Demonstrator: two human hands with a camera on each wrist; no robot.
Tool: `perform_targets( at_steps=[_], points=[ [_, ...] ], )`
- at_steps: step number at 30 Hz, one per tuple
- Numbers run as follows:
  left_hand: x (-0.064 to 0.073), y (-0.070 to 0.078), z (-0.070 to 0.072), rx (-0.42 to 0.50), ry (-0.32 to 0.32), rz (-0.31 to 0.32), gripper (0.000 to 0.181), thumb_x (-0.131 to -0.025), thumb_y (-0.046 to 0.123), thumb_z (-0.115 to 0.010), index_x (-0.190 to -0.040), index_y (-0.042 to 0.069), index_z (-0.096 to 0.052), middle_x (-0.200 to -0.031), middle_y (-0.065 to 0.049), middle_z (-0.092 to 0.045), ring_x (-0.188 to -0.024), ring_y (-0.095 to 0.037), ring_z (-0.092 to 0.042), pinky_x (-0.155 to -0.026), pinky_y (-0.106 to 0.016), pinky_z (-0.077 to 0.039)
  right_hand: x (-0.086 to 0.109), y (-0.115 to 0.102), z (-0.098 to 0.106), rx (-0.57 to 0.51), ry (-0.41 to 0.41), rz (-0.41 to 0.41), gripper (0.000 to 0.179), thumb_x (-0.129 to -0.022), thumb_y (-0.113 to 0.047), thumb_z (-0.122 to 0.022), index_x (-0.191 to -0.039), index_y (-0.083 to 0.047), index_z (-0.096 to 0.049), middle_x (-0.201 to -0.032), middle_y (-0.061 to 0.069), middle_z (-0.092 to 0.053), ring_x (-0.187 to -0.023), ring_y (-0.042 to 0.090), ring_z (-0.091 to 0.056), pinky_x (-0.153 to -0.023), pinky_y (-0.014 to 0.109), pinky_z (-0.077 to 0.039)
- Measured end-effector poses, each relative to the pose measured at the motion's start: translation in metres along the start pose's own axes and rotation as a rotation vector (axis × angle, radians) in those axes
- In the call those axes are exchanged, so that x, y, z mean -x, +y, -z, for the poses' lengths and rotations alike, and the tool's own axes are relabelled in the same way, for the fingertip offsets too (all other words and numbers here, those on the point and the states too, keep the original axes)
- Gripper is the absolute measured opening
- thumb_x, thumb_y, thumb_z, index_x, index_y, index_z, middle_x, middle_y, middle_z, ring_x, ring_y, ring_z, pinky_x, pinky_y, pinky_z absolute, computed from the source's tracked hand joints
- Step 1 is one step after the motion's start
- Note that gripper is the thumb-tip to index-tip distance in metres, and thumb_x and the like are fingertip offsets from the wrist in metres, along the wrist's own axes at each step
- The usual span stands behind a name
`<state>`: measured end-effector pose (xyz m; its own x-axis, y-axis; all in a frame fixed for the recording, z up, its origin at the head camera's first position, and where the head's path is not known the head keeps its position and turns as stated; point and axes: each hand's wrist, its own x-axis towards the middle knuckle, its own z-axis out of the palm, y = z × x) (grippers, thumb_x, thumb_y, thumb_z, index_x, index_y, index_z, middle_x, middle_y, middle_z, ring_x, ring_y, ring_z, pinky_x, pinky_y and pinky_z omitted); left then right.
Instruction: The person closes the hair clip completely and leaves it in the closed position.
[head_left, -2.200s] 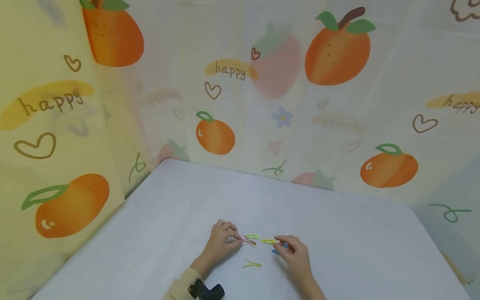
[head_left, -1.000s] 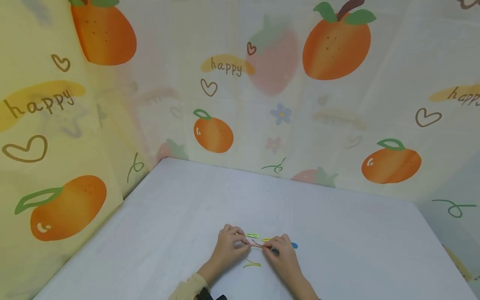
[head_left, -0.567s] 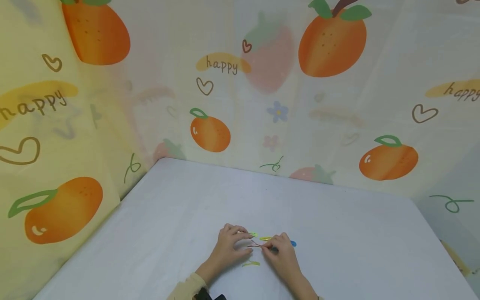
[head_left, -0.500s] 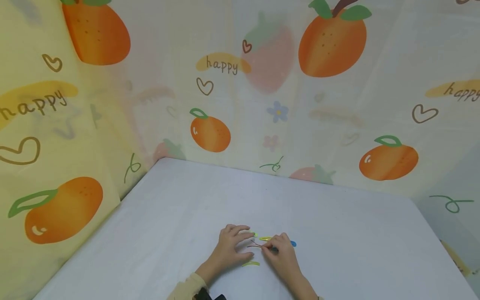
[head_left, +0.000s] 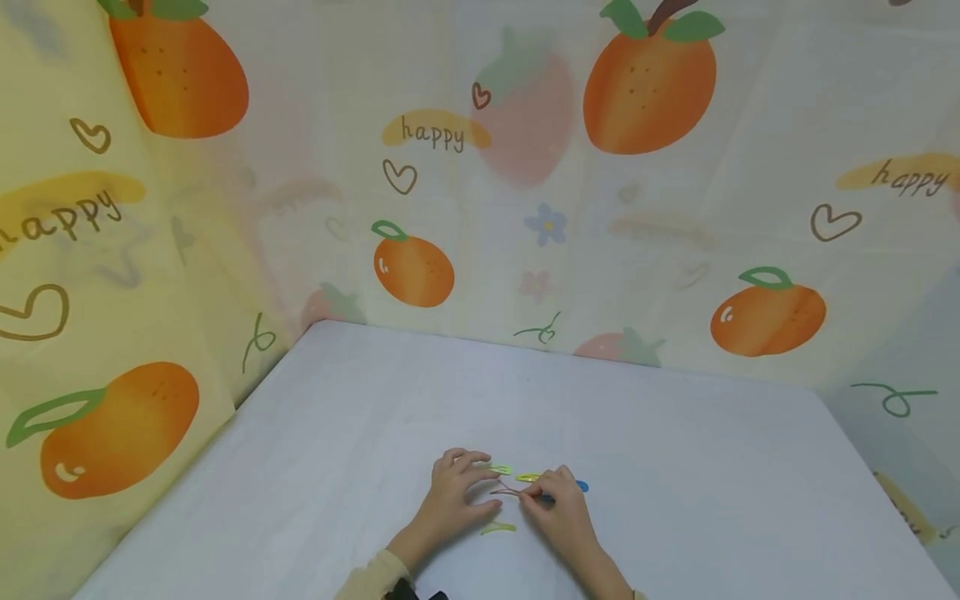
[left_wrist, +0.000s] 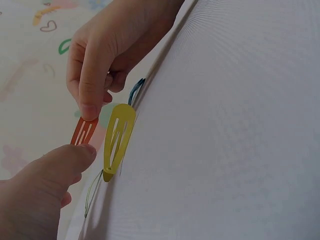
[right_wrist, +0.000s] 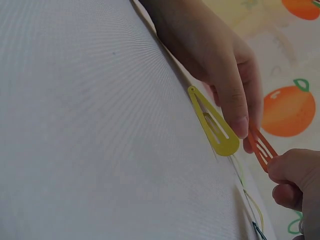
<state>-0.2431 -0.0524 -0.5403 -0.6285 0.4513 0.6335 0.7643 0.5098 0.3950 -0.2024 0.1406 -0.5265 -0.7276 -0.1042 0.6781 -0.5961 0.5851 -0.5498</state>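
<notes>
A small orange snap hair clip (right_wrist: pixel 262 147) stands sprung apart between my hands, its arms spread in the head view. My right hand (head_left: pixel 562 504) pinches one end of it between thumb and finger. Around the clip's other end, my left hand (head_left: pixel 450 496) has thumb and fingers spread apart, and the arms reach into that gap. In the left wrist view the left thumb covers the lower end of the orange clip (left_wrist: pixel 84 131). A yellow-green hair clip (head_left: pixel 504 527) lies on the near side, below the hands.
Beyond the hands lie a light green clip (head_left: pixel 500 470) and a yellow clip (head_left: pixel 527 477). A blue clip (head_left: pixel 582 485) is partly hidden behind the right hand. The white table (head_left: pixel 360 400) meets a fruit-printed curtain (head_left: pixel 315 250) at the back and left.
The right hand came from the yellow and blue clips to pinch the orange clip. The left hand, which pinched its other end, has let go and spread its fingers.
</notes>
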Motion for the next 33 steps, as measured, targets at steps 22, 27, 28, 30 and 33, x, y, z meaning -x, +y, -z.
perform_targets(
  at_steps=[22,27,28,30,33],
  points=[
    [-0.0014,0.0015,0.0024,0.054,0.034,-0.011,0.016,-0.071,0.029,-0.073,-0.081,0.017,-0.07,-0.099,0.002,-0.06,-0.096,-0.017,-0.043,-0.077,-0.042,-0.031,0.0012,0.0014,-0.0026,-0.031,0.028,-0.044,0.015,-0.069,-0.01,-0.076,-0.067,-0.014,-0.062,-0.069,-0.015,-0.056,-0.062,0.007,-0.038,-0.054,0.018,-0.033],
    [-0.0002,0.0005,0.0008,0.087,0.009,-0.003,0.013,-0.073,0.029,-0.072,-0.081,0.018,-0.069,-0.1,0.004,-0.059,-0.097,-0.015,-0.043,-0.077,-0.042,-0.032,0.0016,0.0015,-0.0029,-0.012,0.03,-0.054,0.022,-0.062,0.0,-0.077,-0.067,-0.014,-0.061,-0.069,-0.016,-0.054,-0.062,0.008,-0.038,-0.054,0.019,-0.033],
    [-0.0001,0.0001,0.0004,0.087,0.006,-0.001,0.013,-0.074,0.028,-0.071,-0.081,0.018,-0.069,-0.1,0.004,-0.059,-0.097,-0.014,-0.043,-0.077,-0.042,-0.033,0.0017,0.0016,-0.0028,-0.016,0.029,-0.053,0.021,-0.063,-0.001,-0.076,-0.067,-0.015,-0.061,-0.069,-0.016,-0.054,-0.062,0.008,-0.038,-0.054,0.019,-0.034],
    [-0.0002,-0.0002,0.0002,0.083,0.01,0.001,0.012,-0.074,0.027,-0.071,-0.081,0.018,-0.069,-0.099,0.005,-0.059,-0.097,-0.014,-0.043,-0.077,-0.041,-0.033,0.0019,0.0018,-0.0024,-0.029,0.026,-0.053,0.017,-0.067,-0.006,-0.076,-0.068,-0.016,-0.061,-0.069,-0.017,-0.054,-0.062,0.008,-0.038,-0.054,0.019,-0.034],
    [-0.0012,0.0006,0.0014,0.079,0.033,-0.007,0.011,-0.075,0.026,-0.071,-0.081,0.016,-0.07,-0.097,0.004,-0.06,-0.096,-0.015,-0.044,-0.078,-0.041,-0.034,0.0021,0.0022,-0.0022,-0.046,0.027,-0.049,0.014,-0.076,-0.022,-0.071,-0.069,-0.017,-0.061,-0.07,-0.017,-0.054,-0.062,0.009,-0.039,-0.054,0.019,-0.034]
  ],
)
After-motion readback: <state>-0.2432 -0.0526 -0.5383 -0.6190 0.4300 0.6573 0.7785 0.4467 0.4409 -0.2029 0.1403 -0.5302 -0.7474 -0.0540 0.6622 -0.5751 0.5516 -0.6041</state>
